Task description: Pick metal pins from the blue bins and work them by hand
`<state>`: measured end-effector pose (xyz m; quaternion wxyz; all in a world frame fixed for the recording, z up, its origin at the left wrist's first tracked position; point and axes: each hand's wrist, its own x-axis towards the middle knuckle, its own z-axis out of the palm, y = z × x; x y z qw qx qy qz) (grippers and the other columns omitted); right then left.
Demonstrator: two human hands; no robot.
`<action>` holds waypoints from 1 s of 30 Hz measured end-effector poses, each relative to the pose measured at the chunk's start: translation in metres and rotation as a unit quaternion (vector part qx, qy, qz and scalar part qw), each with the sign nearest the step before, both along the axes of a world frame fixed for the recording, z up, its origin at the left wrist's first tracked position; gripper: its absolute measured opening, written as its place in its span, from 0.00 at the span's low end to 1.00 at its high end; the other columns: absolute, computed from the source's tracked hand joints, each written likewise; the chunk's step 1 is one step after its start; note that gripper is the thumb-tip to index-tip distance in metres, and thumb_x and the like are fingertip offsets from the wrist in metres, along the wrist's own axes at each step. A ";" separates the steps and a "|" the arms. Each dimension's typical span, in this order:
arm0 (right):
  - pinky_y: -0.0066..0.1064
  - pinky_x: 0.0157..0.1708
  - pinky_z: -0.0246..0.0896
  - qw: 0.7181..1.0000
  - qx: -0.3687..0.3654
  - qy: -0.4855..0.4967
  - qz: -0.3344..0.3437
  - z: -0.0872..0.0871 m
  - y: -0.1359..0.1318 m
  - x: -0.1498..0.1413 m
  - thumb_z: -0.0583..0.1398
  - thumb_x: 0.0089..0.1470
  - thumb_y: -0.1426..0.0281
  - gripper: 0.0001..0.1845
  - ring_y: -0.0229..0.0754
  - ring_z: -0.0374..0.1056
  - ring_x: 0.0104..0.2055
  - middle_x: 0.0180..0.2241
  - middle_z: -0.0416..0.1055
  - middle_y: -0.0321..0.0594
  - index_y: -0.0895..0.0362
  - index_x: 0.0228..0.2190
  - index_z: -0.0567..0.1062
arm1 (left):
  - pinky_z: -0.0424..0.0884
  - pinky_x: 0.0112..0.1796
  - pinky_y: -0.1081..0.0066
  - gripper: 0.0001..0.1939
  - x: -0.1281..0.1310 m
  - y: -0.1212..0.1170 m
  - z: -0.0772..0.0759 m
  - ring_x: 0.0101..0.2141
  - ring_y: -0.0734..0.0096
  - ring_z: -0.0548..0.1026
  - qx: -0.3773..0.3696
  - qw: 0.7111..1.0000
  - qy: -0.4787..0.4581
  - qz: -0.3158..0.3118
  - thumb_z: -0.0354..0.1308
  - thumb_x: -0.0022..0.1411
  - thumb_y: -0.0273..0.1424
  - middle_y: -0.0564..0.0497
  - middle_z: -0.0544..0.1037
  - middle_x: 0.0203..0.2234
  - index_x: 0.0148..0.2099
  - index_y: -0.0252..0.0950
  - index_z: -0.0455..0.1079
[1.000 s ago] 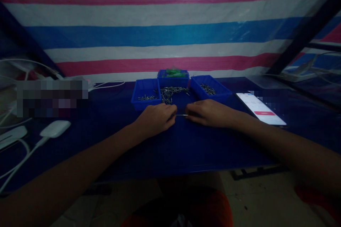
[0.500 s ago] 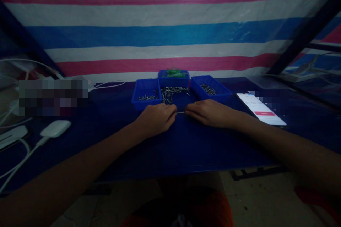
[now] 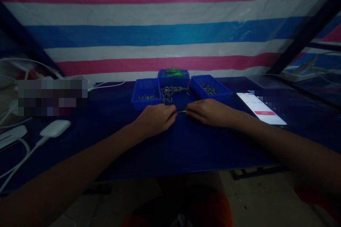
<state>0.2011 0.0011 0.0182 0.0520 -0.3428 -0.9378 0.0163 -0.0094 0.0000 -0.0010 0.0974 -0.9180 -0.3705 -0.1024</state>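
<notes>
Between my two hands a thin metal rod (image 3: 181,111) spans a short gap, just above the dark blue table. My left hand (image 3: 157,118) is closed in a pinch at its left end. The other end goes into the pinched fingers of my right hand (image 3: 206,111). Both tips of the rod are hidden by fingers. Just beyond the hands lies a loose pile of small dark metal pins (image 3: 170,93), too dim to make out closely. More such pieces lie in the left blue bin (image 3: 146,104) and the right blue bin (image 3: 213,87).
A third blue bin (image 3: 173,82) with green pieces stands at the back. To the right lies a lit phone (image 3: 259,108). A white charger (image 3: 55,128) with cables is at the left. Striped sheeting (image 3: 170,35) hangs behind the table (image 3: 170,152).
</notes>
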 end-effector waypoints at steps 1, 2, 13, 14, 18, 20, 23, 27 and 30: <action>0.29 0.27 0.51 1.000 0.002 0.000 -0.001 0.000 0.000 0.000 0.46 0.59 0.66 0.14 0.36 0.61 0.25 0.25 0.66 0.39 0.59 0.29 0.66 | 0.60 0.25 0.74 0.12 0.000 0.000 0.000 0.27 0.72 0.70 0.001 1.000 -0.004 -0.003 0.43 0.63 0.34 0.51 0.72 0.25 0.38 0.35 0.65; 0.28 0.27 0.51 1.000 0.003 0.000 -0.003 0.000 0.000 0.000 0.46 0.59 0.66 0.14 0.36 0.61 0.25 0.25 0.66 0.39 0.59 0.29 0.66 | 0.60 0.25 0.74 0.12 0.000 0.000 0.000 0.27 0.72 0.70 0.002 1.000 -0.006 -0.005 0.43 0.63 0.34 0.51 0.72 0.26 0.38 0.35 0.65; 0.29 0.25 0.50 1.000 0.008 0.009 -0.004 0.001 0.001 0.001 0.47 0.58 0.67 0.11 0.36 0.60 0.24 0.24 0.66 0.39 0.59 0.30 0.66 | 0.60 0.25 0.73 0.13 0.000 -0.001 0.001 0.28 0.71 0.70 -0.002 1.000 0.004 -0.009 0.40 0.64 0.32 0.50 0.72 0.26 0.37 0.35 0.65; 0.29 0.25 0.51 1.000 0.007 0.009 -0.003 0.001 0.000 0.001 0.47 0.58 0.67 0.11 0.36 0.60 0.24 0.24 0.66 0.39 0.59 0.30 0.66 | 0.60 0.25 0.73 0.13 0.000 0.000 0.001 0.28 0.72 0.70 -0.005 1.000 0.000 -0.010 0.41 0.63 0.32 0.50 0.72 0.26 0.37 0.35 0.65; 0.29 0.26 0.51 1.000 0.001 0.003 -0.010 0.001 0.000 0.000 0.46 0.58 0.67 0.13 0.36 0.61 0.25 0.25 0.67 0.40 0.59 0.30 0.67 | 0.60 0.25 0.73 0.12 0.000 0.000 0.001 0.28 0.72 0.70 -0.010 1.000 -0.011 -0.013 0.42 0.62 0.32 0.51 0.73 0.26 0.36 0.35 0.66; 0.29 0.26 0.51 1.000 -0.002 -0.001 -0.014 0.001 0.000 0.000 0.46 0.59 0.67 0.14 0.36 0.61 0.25 0.25 0.67 0.40 0.59 0.30 0.67 | 0.59 0.25 0.73 0.12 0.000 0.000 0.001 0.28 0.72 0.70 -0.006 1.000 -0.008 -0.014 0.42 0.62 0.31 0.51 0.73 0.26 0.35 0.35 0.66; 0.29 0.25 0.51 1.000 -0.004 0.001 -0.022 0.001 0.000 0.000 0.45 0.59 0.65 0.14 0.37 0.62 0.25 0.26 0.67 0.40 0.59 0.32 0.66 | 0.59 0.25 0.73 0.11 0.000 0.000 0.001 0.28 0.72 0.70 0.001 1.000 0.000 -0.011 0.42 0.61 0.31 0.51 0.73 0.25 0.35 0.35 0.66; 0.29 0.25 0.50 1.000 0.001 0.011 -0.018 0.000 0.001 0.001 0.48 0.58 0.65 0.12 0.37 0.62 0.25 0.26 0.67 0.40 0.59 0.35 0.65 | 0.59 0.25 0.73 0.12 0.000 0.000 0.001 0.27 0.72 0.70 0.003 1.000 0.005 -0.005 0.42 0.62 0.31 0.51 0.73 0.25 0.35 0.35 0.66; 0.28 0.24 0.50 1.000 0.007 0.011 -0.012 0.000 0.000 0.001 0.48 0.58 0.66 0.11 0.37 0.61 0.24 0.25 0.67 0.39 0.59 0.33 0.65 | 0.59 0.25 0.73 0.12 0.000 0.000 0.001 0.27 0.72 0.70 -0.002 1.000 0.008 -0.004 0.41 0.62 0.31 0.50 0.73 0.26 0.35 0.34 0.66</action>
